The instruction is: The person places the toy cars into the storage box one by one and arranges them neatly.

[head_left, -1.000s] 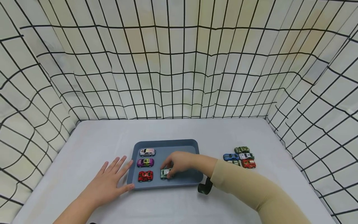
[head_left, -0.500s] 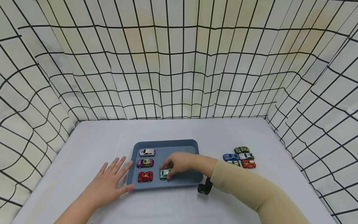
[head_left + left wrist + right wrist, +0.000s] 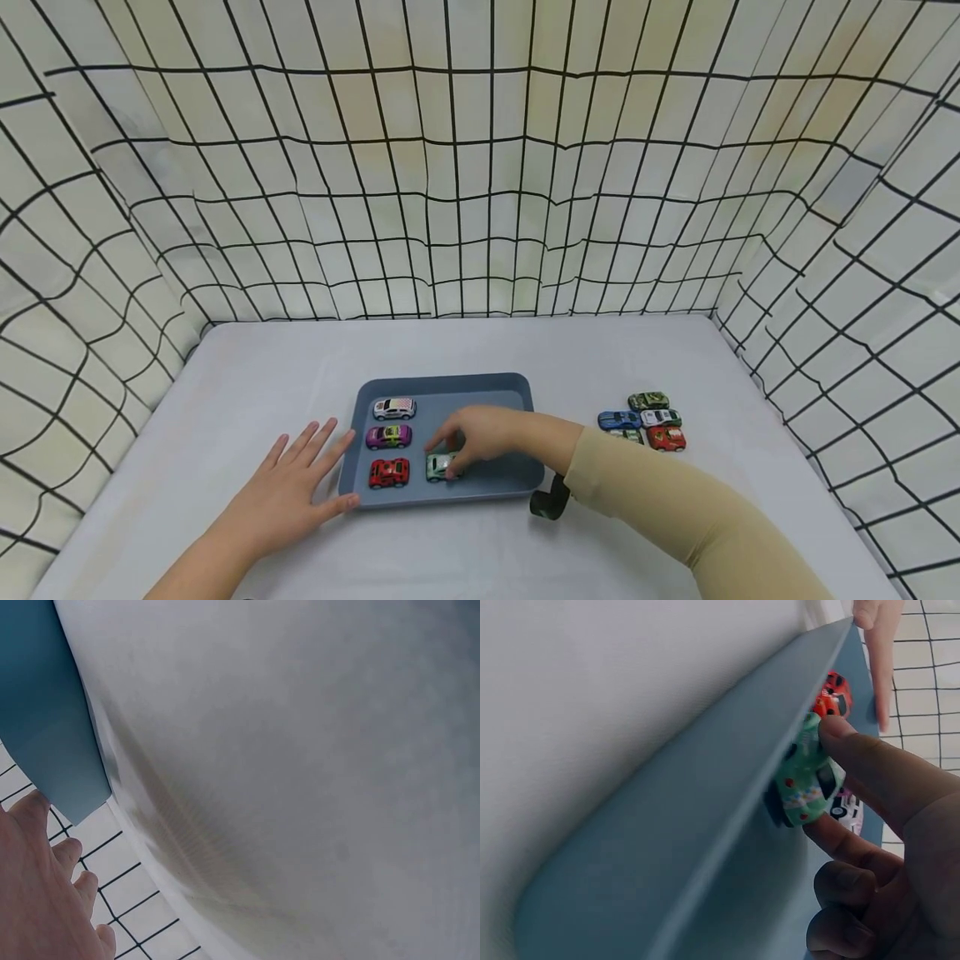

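Observation:
My right hand (image 3: 487,433) reaches into the blue-grey tray (image 3: 442,385), its thumb and index finger at a light green toy car (image 3: 438,467). The right wrist view shows the green car (image 3: 801,787) pinched between thumb and index finger, close behind the tray's near wall (image 3: 705,772). To its left stand a red toy car (image 3: 389,473), a purple one (image 3: 388,437) and a white one (image 3: 394,408) in a column. My left hand (image 3: 288,492) lies with spread fingers at the tray's left edge, thumb tip at the near-left corner.
Right of the tray, several toy cars sit close together, among them a blue one (image 3: 619,420), a red one (image 3: 666,439) and a camouflage one (image 3: 648,402). A black object (image 3: 550,500) sits under my right wrist. Black-and-white grid walls (image 3: 480,208) surround the white table (image 3: 300,350).
The light green car has slid very slightly left in the tray along with my right fingers. My left hand stays in the same place.

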`<action>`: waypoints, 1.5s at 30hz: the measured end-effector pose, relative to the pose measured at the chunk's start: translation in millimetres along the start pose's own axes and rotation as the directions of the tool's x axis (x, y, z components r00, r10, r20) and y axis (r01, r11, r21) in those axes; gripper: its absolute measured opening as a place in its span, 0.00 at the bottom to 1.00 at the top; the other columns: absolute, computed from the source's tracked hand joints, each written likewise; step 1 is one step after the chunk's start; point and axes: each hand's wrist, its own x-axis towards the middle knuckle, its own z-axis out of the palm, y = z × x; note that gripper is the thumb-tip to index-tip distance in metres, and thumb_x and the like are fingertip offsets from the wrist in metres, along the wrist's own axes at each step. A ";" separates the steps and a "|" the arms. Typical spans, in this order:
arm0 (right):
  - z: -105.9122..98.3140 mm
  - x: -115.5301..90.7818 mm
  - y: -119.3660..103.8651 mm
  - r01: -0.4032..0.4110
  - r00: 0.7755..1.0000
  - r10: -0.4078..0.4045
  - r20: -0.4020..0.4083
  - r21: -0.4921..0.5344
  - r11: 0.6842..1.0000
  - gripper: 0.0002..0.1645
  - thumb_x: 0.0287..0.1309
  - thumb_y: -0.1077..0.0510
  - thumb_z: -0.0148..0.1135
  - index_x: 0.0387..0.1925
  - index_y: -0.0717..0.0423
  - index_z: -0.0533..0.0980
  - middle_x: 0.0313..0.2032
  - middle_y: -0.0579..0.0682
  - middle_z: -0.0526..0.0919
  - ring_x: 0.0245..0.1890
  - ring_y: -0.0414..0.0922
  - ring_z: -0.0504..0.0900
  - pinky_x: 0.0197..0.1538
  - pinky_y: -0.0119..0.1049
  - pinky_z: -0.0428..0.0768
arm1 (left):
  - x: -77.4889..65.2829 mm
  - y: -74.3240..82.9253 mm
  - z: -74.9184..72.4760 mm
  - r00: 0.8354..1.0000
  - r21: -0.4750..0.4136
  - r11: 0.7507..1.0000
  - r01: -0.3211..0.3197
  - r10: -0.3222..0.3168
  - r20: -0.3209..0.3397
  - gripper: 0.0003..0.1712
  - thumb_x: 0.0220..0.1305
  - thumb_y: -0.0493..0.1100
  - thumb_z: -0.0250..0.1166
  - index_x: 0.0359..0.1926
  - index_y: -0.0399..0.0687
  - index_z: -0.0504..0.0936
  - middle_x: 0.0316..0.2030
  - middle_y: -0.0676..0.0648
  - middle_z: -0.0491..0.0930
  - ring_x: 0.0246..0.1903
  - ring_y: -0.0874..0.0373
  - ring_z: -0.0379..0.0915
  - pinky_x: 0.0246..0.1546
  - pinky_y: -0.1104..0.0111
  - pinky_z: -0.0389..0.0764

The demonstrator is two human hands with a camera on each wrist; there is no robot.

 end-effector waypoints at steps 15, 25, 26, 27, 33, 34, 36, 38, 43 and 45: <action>-16.1 -12.8 4.2 0.011 0.999 -0.009 -0.039 0.040 0.999 0.27 0.55 0.44 0.73 0.58 0.36 0.80 0.41 0.36 0.81 0.47 0.40 0.77 0.45 0.31 0.76 | 0.6 -0.1 0.8 1.000 0.005 1.000 -0.002 0.002 0.001 0.55 0.56 0.79 0.56 0.75 0.52 0.62 0.75 0.38 0.53 0.74 0.36 0.45 0.70 0.38 0.44; -31.5 -35.0 18.6 -0.013 0.995 0.020 -0.099 0.068 0.998 0.28 0.53 0.44 0.74 0.57 0.37 0.81 0.43 0.42 0.81 0.35 0.38 0.75 0.37 0.31 0.77 | -0.2 1.5 -0.7 1.000 0.002 1.000 -0.010 0.010 -0.012 0.54 0.57 0.78 0.56 0.75 0.52 0.63 0.75 0.38 0.55 0.73 0.35 0.47 0.70 0.38 0.45; -33.5 -38.4 20.0 -0.019 0.994 0.027 -0.103 0.075 0.997 0.28 0.53 0.44 0.74 0.58 0.37 0.81 0.43 0.43 0.81 0.34 0.38 0.75 0.36 0.32 0.77 | -0.2 1.2 -0.4 1.000 0.002 1.000 -0.012 0.012 -0.015 0.54 0.57 0.78 0.56 0.75 0.52 0.63 0.75 0.38 0.55 0.73 0.35 0.47 0.70 0.38 0.45; -35.1 -41.8 22.0 -0.023 0.993 0.032 -0.110 0.082 0.996 0.28 0.54 0.44 0.74 0.58 0.37 0.81 0.43 0.44 0.81 0.33 0.39 0.74 0.35 0.32 0.76 | -0.1 1.1 -0.2 1.000 0.000 1.000 -0.009 0.009 -0.012 0.54 0.57 0.79 0.56 0.75 0.52 0.63 0.75 0.38 0.55 0.73 0.36 0.46 0.70 0.38 0.45; -46.2 -66.5 39.8 -0.039 0.987 0.057 -0.152 0.115 0.993 0.28 0.54 0.46 0.74 0.58 0.40 0.81 0.45 0.48 0.82 0.33 0.42 0.74 0.32 0.35 0.76 | 1.0 -0.5 1.9 1.000 0.005 1.000 0.001 -0.001 -0.002 0.55 0.56 0.80 0.55 0.75 0.52 0.62 0.75 0.38 0.53 0.74 0.36 0.45 0.70 0.38 0.44; -48.2 -71.4 43.4 -0.045 0.985 0.064 -0.161 0.120 0.992 0.28 0.54 0.46 0.74 0.58 0.40 0.81 0.45 0.48 0.82 0.33 0.43 0.74 0.33 0.35 0.76 | 1.1 -0.7 2.2 1.000 0.006 1.000 0.001 -0.001 -0.003 0.55 0.56 0.80 0.55 0.75 0.52 0.62 0.75 0.38 0.53 0.74 0.36 0.45 0.70 0.38 0.44; -52.0 -81.7 50.8 -0.059 0.981 0.081 -0.179 0.127 0.990 0.27 0.54 0.46 0.74 0.57 0.40 0.81 0.45 0.49 0.82 0.35 0.43 0.74 0.34 0.36 0.76 | 1.2 -0.9 2.4 1.000 0.002 1.000 0.000 0.000 -0.003 0.56 0.56 0.80 0.55 0.75 0.52 0.62 0.75 0.38 0.54 0.73 0.35 0.45 0.70 0.38 0.44; -55.1 -93.5 58.1 -0.084 0.975 0.109 -0.192 0.134 0.987 0.26 0.55 0.46 0.74 0.57 0.40 0.81 0.45 0.50 0.82 0.37 0.44 0.73 0.36 0.37 0.76 | 1.2 -0.6 2.0 1.000 0.000 1.000 0.000 0.000 -0.003 0.55 0.56 0.80 0.55 0.75 0.53 0.62 0.75 0.38 0.53 0.74 0.36 0.45 0.70 0.38 0.43; -58.6 -125.0 80.6 -0.154 0.958 0.184 -0.218 0.149 0.977 0.25 0.56 0.49 0.73 0.57 0.43 0.81 0.45 0.50 0.81 0.38 0.46 0.72 0.37 0.39 0.75 | 0.8 -0.2 1.6 1.000 -0.001 1.000 -0.004 0.004 -0.003 0.55 0.56 0.80 0.55 0.75 0.53 0.62 0.75 0.38 0.53 0.73 0.36 0.45 0.70 0.38 0.44; -58.5 -137.4 90.8 -0.184 0.951 0.215 -0.224 0.149 0.971 0.25 0.57 0.50 0.73 0.57 0.44 0.81 0.46 0.50 0.81 0.39 0.46 0.72 0.39 0.39 0.75 | 0.9 -0.1 1.2 1.000 0.002 1.000 -0.005 0.005 -0.003 0.55 0.56 0.80 0.55 0.75 0.52 0.62 0.75 0.38 0.53 0.73 0.35 0.45 0.70 0.38 0.44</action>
